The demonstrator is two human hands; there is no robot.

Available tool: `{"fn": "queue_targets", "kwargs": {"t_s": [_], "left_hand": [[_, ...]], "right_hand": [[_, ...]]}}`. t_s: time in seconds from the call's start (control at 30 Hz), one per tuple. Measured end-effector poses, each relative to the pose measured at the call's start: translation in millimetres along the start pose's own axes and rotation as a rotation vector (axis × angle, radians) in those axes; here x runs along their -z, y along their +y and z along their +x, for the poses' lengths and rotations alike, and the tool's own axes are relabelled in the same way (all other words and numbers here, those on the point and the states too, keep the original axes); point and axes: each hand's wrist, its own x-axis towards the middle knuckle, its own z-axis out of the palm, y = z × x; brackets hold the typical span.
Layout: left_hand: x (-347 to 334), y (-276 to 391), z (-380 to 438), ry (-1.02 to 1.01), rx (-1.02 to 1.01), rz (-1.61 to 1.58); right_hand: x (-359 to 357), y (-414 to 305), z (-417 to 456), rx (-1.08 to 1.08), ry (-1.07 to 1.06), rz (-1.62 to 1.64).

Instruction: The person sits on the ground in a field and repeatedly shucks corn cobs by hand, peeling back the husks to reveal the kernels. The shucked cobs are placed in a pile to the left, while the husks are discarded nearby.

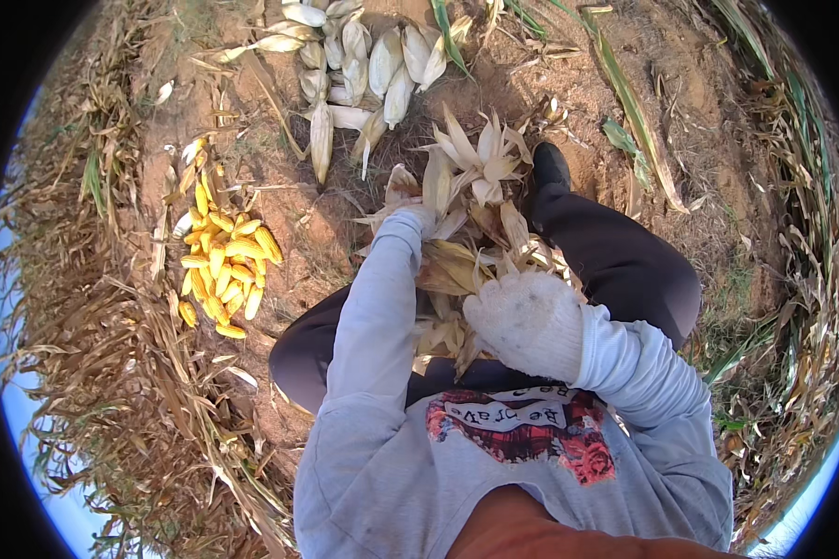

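Note:
My left hand [421, 215] reaches forward among dry corn husks [454, 269] lying between my legs. Its fingers are largely hidden by the pale leaves, so its grip cannot be made out. Closer to my body, my right hand [528, 323] wears a white knitted glove with dirt spots. Its back faces up and its fingers curl over the husks; whatever lies under the palm is out of sight. A splayed, peeled-back husk [488, 162] rests beyond both hands, near my shoe.
Ears of corn in pale husks [386, 63] lie heaped ahead. On the left is a pile of bare yellow corn cobs [231, 258]. Dry cornstalks [182, 377] line both sides of the reddish soil [307, 230]. My bent right leg [622, 258] borders the husks.

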Motion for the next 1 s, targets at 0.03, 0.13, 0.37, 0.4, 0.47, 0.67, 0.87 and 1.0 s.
{"fn": "queue_targets", "kwargs": {"t_s": [0.03, 0.13, 0.37, 0.4, 0.47, 0.67, 0.87, 1.0], "left_hand": [[21, 3, -5, 0.025, 0.074, -0.019], [74, -11, -2, 0.173, 0.279, -0.152], [73, -98, 97, 0.537, 0.428, -0.61], [81, -99, 105, 0.541, 0.435, -0.588], [85, -107, 124, 0.562, 0.4, -0.668], [110, -96, 160, 0.636, 0.376, -0.852], [116, -76, 146, 0.724, 0.33, -0.75], [120, -68, 112, 0.603, 0.307, -0.844]], "right_hand": [[0, 3, -1, -0.018, 0.011, 0.004], [9, 7, -1, -0.04, 0.004, 0.019], [20, 23, 20, -0.114, -0.015, 0.088], [23, 27, 24, -0.125, 0.011, 0.111], [25, 34, 29, -0.186, -0.054, 0.161], [33, 55, 49, -0.269, -0.085, 0.227], [43, 53, 44, -0.238, -0.067, 0.222], [33, 42, 28, -0.151, 0.013, 0.11]]}}
